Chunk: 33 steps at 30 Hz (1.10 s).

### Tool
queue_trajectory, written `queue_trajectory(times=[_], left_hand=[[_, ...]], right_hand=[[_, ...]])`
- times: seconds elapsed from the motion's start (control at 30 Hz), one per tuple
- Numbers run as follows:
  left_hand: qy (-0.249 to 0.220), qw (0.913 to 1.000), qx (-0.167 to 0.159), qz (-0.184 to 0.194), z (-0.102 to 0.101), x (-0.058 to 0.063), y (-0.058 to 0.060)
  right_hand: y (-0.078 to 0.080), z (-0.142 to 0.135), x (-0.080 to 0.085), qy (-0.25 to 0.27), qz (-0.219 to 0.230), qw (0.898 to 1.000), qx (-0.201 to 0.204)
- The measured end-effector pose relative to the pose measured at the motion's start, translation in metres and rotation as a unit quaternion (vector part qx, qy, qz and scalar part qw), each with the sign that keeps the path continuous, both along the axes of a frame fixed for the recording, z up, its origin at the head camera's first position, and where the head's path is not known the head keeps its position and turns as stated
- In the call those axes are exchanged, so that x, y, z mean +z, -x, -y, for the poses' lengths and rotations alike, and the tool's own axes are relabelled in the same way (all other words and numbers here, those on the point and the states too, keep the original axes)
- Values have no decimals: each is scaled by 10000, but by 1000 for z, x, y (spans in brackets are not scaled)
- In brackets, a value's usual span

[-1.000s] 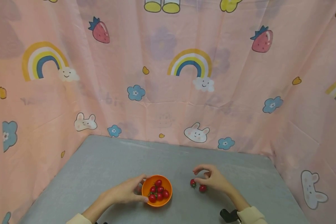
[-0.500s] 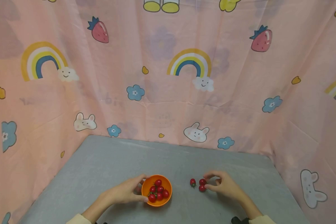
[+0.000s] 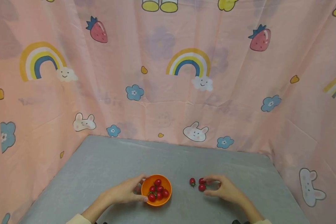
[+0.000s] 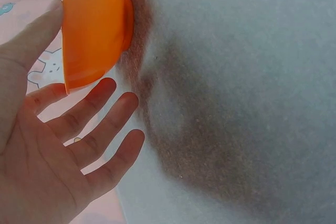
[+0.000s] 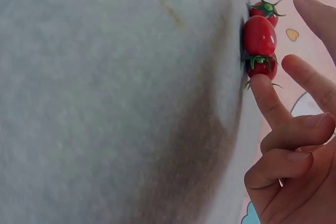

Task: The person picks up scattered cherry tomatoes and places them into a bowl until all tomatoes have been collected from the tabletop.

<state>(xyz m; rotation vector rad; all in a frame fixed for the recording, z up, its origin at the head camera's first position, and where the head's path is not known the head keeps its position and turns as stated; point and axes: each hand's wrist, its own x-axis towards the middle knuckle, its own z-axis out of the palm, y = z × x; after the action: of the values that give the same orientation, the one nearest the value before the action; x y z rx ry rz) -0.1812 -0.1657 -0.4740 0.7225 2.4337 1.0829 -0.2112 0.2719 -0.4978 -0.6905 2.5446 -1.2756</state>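
Note:
My left hand [image 3: 128, 190] holds an orange bowl [image 3: 145, 199] by its left side. In the left wrist view, the thumb lies on the bowl's rim, the index fingertip meets the edge, and the other fingers spread free. Several red cherry tomatoes [image 3: 159, 189] with green stems lie in the bowl. To its right, three more sit on the table: one apart on the left [image 3: 192, 181] and a close pair [image 3: 202, 187]. My right hand [image 3: 225, 188] is beside that pair, thumb and forefinger spread apart. In the right wrist view, a fingertip overlaps the nearest cherry tomato [image 5: 262, 65].
The grey table [image 3: 114, 161] runs back to a pink curtain [image 3: 162, 109] printed with rainbows, strawberries and rabbits. Curtain also hangs along the left and right sides.
My right hand has drawn back to the right from over the tomatoes, and its thumb and forefinger have parted. A third tomato now shows beside the other two. The left hand and bowl stay put.

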Motion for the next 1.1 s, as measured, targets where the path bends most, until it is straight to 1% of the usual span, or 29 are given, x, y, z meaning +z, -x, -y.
queue_trajectory(times=[0.13,0.23,0.43,0.7,0.9,1.1], left_hand=[[16,10000,6,0,0,1,-1],[44,10000,24,-2,0,2,-1],[67,10000,56,-1,0,1,-1],[33,10000,26,27,-1,1,0],[11,10000,-12,9,0,0,1],[20,10000,1,55,0,-1,1]], right_hand=[[-2,3,-2,7,-104,9999,-13],[-2,5,-3,-82,-139,9998,-92],[0,11,-1,-235,-77,9994,-245],[-1,15,-3,-659,-132,9971,-349],[0,17,-3,-761,-160,9966,-280],[2,18,-6,-891,-280,9955,-186]])
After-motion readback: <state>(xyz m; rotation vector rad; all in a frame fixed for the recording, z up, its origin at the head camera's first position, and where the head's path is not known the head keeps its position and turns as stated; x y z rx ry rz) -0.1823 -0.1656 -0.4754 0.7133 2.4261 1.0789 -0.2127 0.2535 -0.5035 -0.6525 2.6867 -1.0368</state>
